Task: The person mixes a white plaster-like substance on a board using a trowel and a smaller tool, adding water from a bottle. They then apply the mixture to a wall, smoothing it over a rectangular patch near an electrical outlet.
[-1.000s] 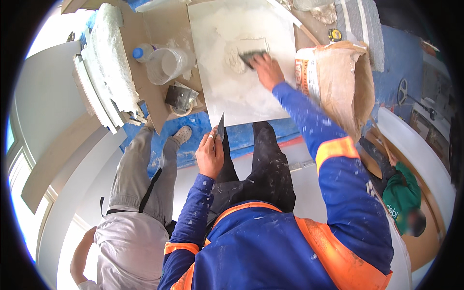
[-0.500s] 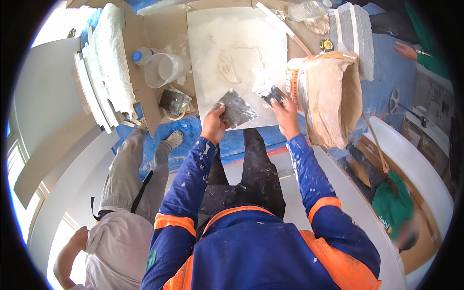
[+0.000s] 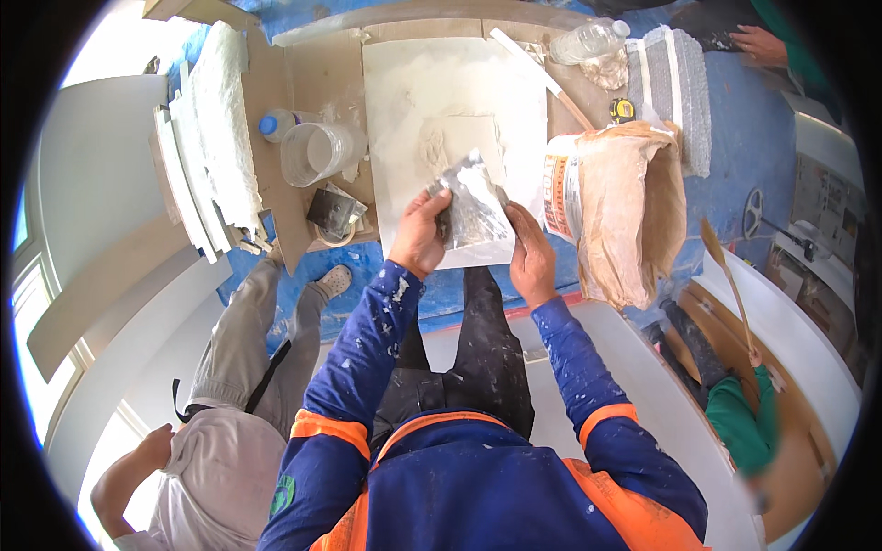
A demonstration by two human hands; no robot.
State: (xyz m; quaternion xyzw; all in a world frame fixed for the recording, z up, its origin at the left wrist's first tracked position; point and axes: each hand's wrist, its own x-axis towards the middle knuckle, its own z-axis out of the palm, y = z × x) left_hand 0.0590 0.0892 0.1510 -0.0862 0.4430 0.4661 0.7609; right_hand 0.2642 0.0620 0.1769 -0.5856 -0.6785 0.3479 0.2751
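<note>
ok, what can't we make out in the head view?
Head view:
Inside the paper bag: hidden by its wall.
Right grip: palm side hidden by the hand itself.
Board under the scraper: covered by it.
Upper-right co-worker's hand: rest of body cut off by dark rim.

Two flat scrapers (image 3: 473, 204), grey metal smeared with white, are held aslant and apparently overlapping above the near part of a white board (image 3: 397, 119).
</note>
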